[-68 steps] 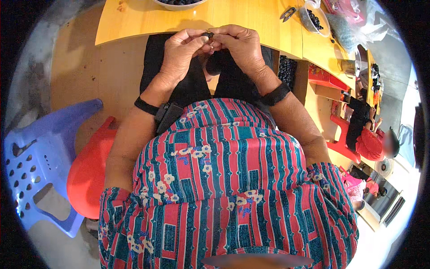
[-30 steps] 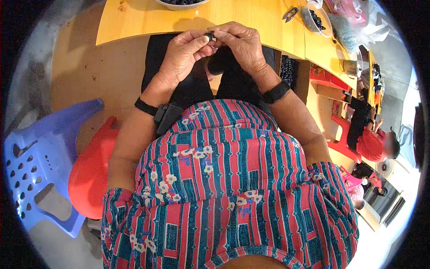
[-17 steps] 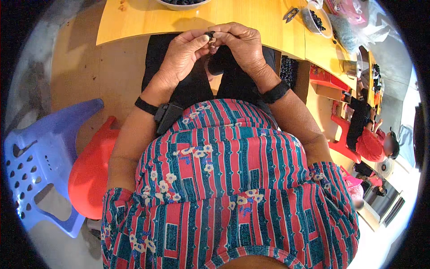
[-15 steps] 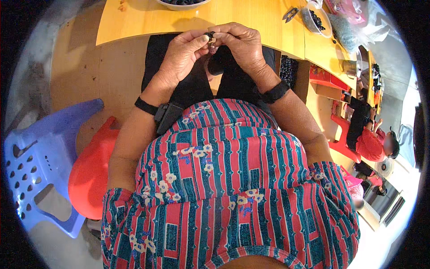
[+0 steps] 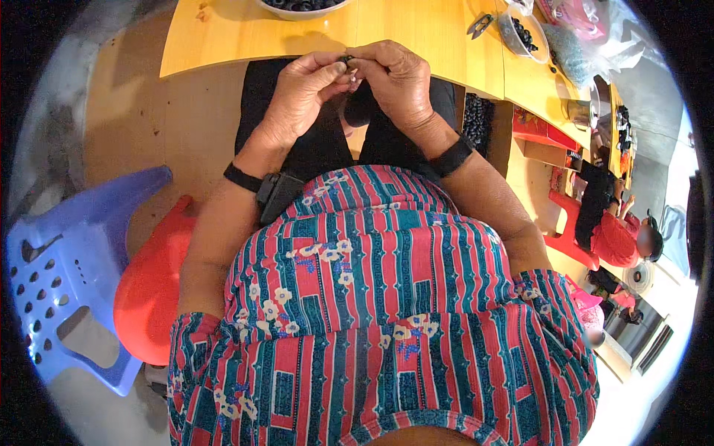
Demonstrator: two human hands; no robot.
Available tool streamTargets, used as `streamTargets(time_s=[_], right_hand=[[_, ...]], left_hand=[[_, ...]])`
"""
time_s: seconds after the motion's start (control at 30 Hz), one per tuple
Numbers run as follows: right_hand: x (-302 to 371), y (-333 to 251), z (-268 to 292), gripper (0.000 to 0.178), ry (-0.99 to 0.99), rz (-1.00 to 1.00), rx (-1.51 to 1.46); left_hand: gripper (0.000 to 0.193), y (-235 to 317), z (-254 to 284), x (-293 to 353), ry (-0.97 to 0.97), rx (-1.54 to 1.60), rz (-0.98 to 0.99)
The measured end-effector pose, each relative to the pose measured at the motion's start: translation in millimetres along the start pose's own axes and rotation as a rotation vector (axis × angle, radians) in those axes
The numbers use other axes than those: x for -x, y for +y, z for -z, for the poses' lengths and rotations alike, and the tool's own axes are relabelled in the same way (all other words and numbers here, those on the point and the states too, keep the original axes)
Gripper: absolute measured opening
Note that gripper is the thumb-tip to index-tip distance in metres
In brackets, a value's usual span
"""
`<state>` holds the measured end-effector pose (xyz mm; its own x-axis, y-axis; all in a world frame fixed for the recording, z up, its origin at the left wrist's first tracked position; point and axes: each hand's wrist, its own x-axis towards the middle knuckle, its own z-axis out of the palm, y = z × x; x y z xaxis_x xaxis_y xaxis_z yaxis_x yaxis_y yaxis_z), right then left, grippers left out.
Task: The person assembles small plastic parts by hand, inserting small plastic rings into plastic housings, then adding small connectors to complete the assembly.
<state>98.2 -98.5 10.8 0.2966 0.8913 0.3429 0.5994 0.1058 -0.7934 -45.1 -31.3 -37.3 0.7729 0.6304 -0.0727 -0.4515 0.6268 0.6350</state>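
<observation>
Just in front of the table edge, above my lap, my two hands meet fingertip to fingertip. Between the thumb and fingers of my left hand is a small black piece, mostly covered by the fingers. The right hand pinches at the same piece from the other side, its thumb and forefinger bent around it. The piece is too small and hidden to tell its exact kind. Beyond the hands, a white bowl of small black pieces stands on the yellow wooden table.
Thread snips lie beside a clear bowl with black pieces at the right. Plastic bags and a metal pot stand farther right. A blue chair and red stool are at my left. A person in red sits at right.
My right hand has shifted slightly and its thumb has bent in closer to the left fingertips. Less of the black piece shows now. The left hand has barely moved.
</observation>
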Motion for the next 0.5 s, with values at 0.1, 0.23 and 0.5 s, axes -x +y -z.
streamTargets(time_s=[0.1,0.23,0.5], right_hand=[[-4,-9,4,0.015,-0.019,0.042,0.06],[-6,-15,8,0.012,-0.039,0.147,0.16],[-2,-14,9,0.017,-0.109,0.317,0.406]], left_hand=[[0.019,0,1,1,0.035,-0.033,0.009],[0.019,1,-1,2,0.038,-0.05,0.005],[0.016,0,-12,3,0.165,-0.273,-0.044]])
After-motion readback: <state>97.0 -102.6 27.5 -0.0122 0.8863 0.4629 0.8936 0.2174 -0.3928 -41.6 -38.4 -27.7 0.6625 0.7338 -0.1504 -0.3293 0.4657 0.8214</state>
